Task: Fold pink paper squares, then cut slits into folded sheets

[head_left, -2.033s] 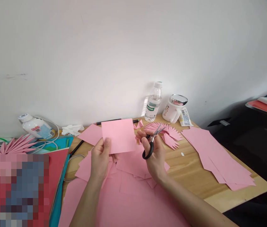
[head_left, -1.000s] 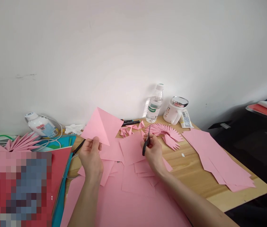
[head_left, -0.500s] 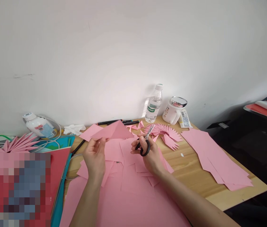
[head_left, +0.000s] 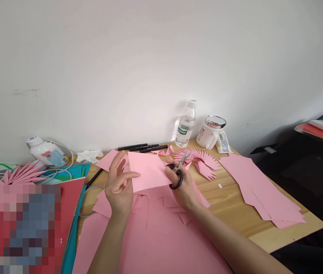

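A square sheet of pink paper (head_left: 148,171) is held up above the other sheets, its right edge pinched by my right hand (head_left: 183,187). The same hand also has a pair of black-handled scissors (head_left: 179,173) hooked on its fingers, blades pointing up and away. At the sheet's left edge is my left hand (head_left: 119,188), fingers apart, with one digit lying across the front of the paper. Below both hands, several pink sheets (head_left: 161,236) overlap on the wooden table (head_left: 232,213).
Behind stand a water bottle (head_left: 186,125) and a lidded white mug (head_left: 210,133). A pleated pink paper fan (head_left: 198,158) and black markers (head_left: 143,147) lie nearby. Cut pink strips (head_left: 260,190) lie to the right. At left are a red folder (head_left: 74,194) and a tipped white bottle (head_left: 47,152).
The folded paper has been opened out into a flat square. My right hand now grips its right edge, and my left hand's fingers have spread from their pinch.
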Tool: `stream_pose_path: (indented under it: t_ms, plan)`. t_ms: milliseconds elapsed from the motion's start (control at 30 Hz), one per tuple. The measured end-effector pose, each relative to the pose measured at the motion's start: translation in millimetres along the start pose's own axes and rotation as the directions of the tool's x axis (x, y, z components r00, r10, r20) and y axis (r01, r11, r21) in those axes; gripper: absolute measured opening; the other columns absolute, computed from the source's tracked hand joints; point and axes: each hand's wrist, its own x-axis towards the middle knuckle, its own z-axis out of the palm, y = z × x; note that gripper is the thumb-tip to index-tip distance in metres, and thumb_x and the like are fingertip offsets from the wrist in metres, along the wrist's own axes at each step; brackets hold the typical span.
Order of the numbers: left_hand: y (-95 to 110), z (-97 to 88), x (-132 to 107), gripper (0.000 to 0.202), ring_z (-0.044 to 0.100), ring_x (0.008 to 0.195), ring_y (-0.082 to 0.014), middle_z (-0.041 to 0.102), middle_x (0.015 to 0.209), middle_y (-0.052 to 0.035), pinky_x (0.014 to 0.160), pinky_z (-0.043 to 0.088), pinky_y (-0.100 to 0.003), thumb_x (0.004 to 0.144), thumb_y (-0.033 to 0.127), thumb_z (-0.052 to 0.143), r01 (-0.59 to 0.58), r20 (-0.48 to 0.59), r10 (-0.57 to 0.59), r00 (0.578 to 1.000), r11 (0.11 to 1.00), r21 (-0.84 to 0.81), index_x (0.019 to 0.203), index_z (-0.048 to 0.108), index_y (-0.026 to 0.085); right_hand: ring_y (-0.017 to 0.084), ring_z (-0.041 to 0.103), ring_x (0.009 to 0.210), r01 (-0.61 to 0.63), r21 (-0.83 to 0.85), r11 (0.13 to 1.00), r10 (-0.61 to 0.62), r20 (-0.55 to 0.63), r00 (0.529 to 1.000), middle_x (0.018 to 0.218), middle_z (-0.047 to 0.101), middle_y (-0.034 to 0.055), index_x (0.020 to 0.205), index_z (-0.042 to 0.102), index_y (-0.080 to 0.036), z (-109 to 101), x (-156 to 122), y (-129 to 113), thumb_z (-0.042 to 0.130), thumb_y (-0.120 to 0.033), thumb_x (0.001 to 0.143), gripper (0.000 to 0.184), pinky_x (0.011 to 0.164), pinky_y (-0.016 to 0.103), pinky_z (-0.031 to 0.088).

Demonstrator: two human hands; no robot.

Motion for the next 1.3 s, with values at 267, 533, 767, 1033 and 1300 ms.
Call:
stream_pose_path:
  t_ms: [267, 533, 767, 1033, 1300]
  plan:
    - [-3, -1.7, -4, 0.03, 0.049, 0.115, -0.0228, 0.054, 0.122, -0.002, 0.088, 0.048, -0.044, 0.074, 0.002, 0.053, -0.151, -0.056, 0.161, 0.985, 0.977, 0.151, 0.072, 0.07, 0.026, 0.013, 0.051, 0.072, -0.047, 0.198, 0.979, 0.033, 0.07, 0.997, 0.086, 0.051, -0.0002, 0.103, 0.052, -0.025, 4, -4, -5, 0.067, -0.033, 0.068, 0.039, 0.059, 0.027, 0.047]
    - [2, 0.1, 1, 0.043, 0.061, 0.091, -0.0178, 0.055, 0.121, -0.0099, 0.075, 0.05, -0.031, 0.081, 0.039, 0.051, 0.43, -0.112, -0.469, 0.876, 0.865, -0.258, 0.123, 0.05, 0.027, 0.009, 0.037, 0.057, -0.004, 0.036, 0.999, 0.002, 0.038, 0.999, 0.068, 0.039, -0.005, 0.106, 0.053, -0.023, 2, -5, -8, 0.065, -0.026, 0.068, 0.04, 0.051, 0.021, 0.035]
    - [-2, -15.3, 13, 0.042, 0.054, 0.064, -0.0161, 0.062, 0.071, -0.0043, 0.054, 0.041, -0.024, 0.059, 0.05, 0.068, 0.8, 0.3, -0.762, 0.573, 0.6, -0.006, 0.076, 0.065, 0.012, 0.008, 0.039, 0.055, 0.03, -0.09, 0.995, -0.011, 0.203, 0.979, 0.073, 0.045, -0.0037, 0.112, 0.05, -0.023, 2, -9, -16, 0.063, -0.023, 0.066, 0.048, 0.048, 0.02, 0.034]
    - [-2, -10.0, 4, 0.037, 0.034, 0.048, -0.0072, 0.038, 0.049, 0.0048, 0.044, 0.024, -0.021, 0.061, 0.041, 0.068, 0.665, 0.47, -0.701, 0.537, 0.694, 0.276, 0.048, 0.046, 0.014, 0.01, 0.048, 0.065, 0.102, 0.035, 0.994, -0.096, -0.144, 0.985, 0.076, 0.052, -0.0017, 0.103, 0.051, -0.021, 1, 1, -2, 0.07, -0.025, 0.064, 0.043, 0.054, 0.021, 0.041]
    - [-2, -14.8, 7, 0.029, 0.046, 0.031, -0.0116, 0.051, 0.042, 0.0036, 0.029, 0.033, -0.022, 0.069, 0.043, 0.064, 0.765, 0.36, -0.704, 0.613, 0.643, -0.045, 0.064, 0.055, 0.015, 0.007, 0.039, 0.052, 0.009, -0.011, 1.0, -0.009, -0.009, 1.0, 0.061, 0.046, -0.0058, 0.094, 0.054, -0.02, 4, -2, -12, 0.065, -0.032, 0.071, 0.028, 0.048, 0.02, 0.034]
